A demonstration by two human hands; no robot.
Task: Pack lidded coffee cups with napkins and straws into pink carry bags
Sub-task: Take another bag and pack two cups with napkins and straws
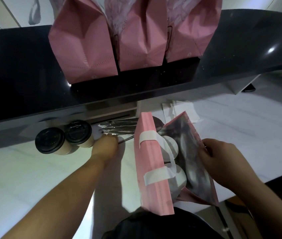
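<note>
Lidded cups: two cups (49,143) (78,133) are standing side by side at the far left of the white counter (24,178), just under the overhanging black shelf (16,66); round black plastic lids, pale paper walls, the two touching.
Open room, left: bare white counter is stretching from the cups toward the near edge, beside the left forearm.
Left hand: the left hand (105,147) is reaching to the wrapped straws (117,128), just right of the second cup; fingertips are hidden behind the knuckles, so I cannot tell whether they are pinching a straw.
Straws: a glossy, crinkled bundle is lying against the shelf's underside, pointing right toward the bag.
Open bag: a pink paper bag (154,169) is standing at the counter's middle, mouth open, flat white handles (155,175) taped to its left wall; two white lidded cups (171,147) are sitting inside, one behind the other.
Right hand: the right hand (221,161) is pinching the bag's right wall at its rim, thumb over curled fingers.
Napkins: white sheets (183,109) are lying behind the bag.
Shelf bags: three pink creased bags (83,49) (142,40) (186,31) are standing in a row near the shelf's front edge.
Open room, right: bare counter is running to the right edge.
</note>
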